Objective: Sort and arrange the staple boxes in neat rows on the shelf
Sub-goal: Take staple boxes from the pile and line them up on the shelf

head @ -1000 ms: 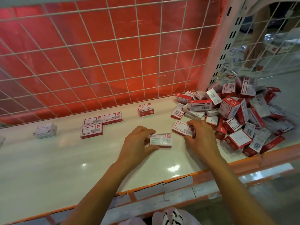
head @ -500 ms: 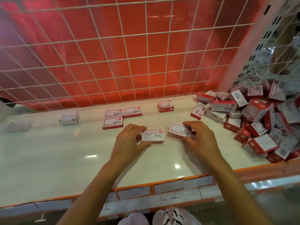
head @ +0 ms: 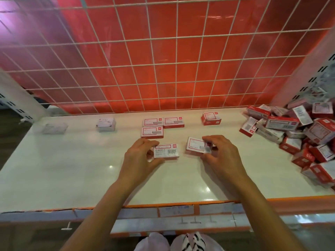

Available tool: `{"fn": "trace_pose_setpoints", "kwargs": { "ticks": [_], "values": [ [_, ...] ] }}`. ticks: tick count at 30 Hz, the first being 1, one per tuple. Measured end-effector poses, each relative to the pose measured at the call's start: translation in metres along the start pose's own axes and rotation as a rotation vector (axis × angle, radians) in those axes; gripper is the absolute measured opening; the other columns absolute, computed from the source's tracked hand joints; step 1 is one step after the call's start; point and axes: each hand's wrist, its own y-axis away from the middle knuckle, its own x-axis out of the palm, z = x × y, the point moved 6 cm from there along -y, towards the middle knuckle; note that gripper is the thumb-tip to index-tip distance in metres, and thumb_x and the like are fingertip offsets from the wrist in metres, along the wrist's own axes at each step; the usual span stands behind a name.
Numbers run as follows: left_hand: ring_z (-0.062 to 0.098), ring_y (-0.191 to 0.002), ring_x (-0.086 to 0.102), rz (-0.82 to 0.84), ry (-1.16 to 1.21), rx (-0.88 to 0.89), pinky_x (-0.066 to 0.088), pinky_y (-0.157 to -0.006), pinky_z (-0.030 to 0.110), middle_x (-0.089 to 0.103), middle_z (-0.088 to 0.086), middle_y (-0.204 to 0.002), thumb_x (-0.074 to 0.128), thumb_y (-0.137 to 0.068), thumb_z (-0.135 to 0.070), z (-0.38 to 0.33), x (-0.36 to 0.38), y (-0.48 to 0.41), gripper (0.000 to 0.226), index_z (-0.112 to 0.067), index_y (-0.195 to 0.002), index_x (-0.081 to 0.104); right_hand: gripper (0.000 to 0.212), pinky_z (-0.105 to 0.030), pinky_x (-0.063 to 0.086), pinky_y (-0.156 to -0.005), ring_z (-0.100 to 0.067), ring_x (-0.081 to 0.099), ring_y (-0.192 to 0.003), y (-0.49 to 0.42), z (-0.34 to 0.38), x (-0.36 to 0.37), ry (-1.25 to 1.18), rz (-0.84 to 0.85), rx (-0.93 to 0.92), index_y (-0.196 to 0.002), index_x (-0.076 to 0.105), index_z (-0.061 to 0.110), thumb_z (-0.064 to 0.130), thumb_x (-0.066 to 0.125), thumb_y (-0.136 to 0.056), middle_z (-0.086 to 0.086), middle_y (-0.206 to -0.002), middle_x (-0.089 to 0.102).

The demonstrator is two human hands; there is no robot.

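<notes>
Shelf: glossy white shelf board with an orange front edge; the paper label strips along that edge are too faint to read.
Backing: white wire grid with a red panel behind it.
Far left: one pale whitish cardboard box lies flat near the back, its print blurred.
Next right: a second pale whitish box, well apart from the first; markings unreadable.
Sorted group: three flat red-and-white staple boxes, two touching side by side at the back and one just in front of the left one. Each has a red-framed white panel and a small red logo corner; the words cannot be made out.
Left hand: thumb and curled fingers pinch the left end of a white-faced staple box with a black barcode and small unreadable print, flat on the shelf just in front of the group.
Right hand: curled fingers grip the right end of a red-bordered staple box lying beside the first, apart from it.
Lone box: one thicker red-and-white box near the back.
Right end: jumbled heap of red-and-white boxes, too many to count; barcodes show on several.
</notes>
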Motion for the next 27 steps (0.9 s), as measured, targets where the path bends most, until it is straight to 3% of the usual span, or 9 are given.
{"fn": "trace_pose_setpoints", "kwargs": {
  "ticks": [13,20,27],
  "values": [
    [0.005,-0.077,0.056,-0.034,0.051,-0.032,0.045,-0.068,0.001,0.063,0.002,-0.106,0.084,-0.070,-0.024,0.034,-0.021,0.008,0.052,-0.011,-0.117,0.065,0.037,-0.018,0.037,-0.086,-0.015,0.048,-0.112,-0.028,0.029,0.034,0.100,0.043,-0.023,-0.123,0.061,0.021,0.017,0.068,-0.086,0.000,-0.123,0.058],
    [0.008,-0.081,0.057,-0.055,0.050,-0.044,0.045,-0.067,0.003,0.062,0.003,-0.109,0.082,-0.072,-0.026,0.040,-0.028,0.006,0.053,-0.011,-0.119,0.064,0.046,-0.023,0.039,-0.099,-0.019,0.050,-0.115,-0.046,0.041,0.043,0.130,0.061,-0.004,-0.131,0.056,0.014,0.006,0.064,-0.087,-0.006,-0.128,0.052],
    [0.008,-0.079,0.058,-0.061,0.068,-0.028,0.048,-0.070,0.007,0.062,0.002,-0.105,0.083,-0.070,-0.026,0.045,-0.027,0.001,0.052,-0.012,-0.117,0.066,0.047,-0.026,0.037,-0.104,-0.020,0.049,-0.118,-0.050,0.054,0.049,0.126,0.086,-0.001,-0.134,0.052,0.016,0.008,0.062,-0.089,-0.007,-0.128,0.048]
  ]
}}
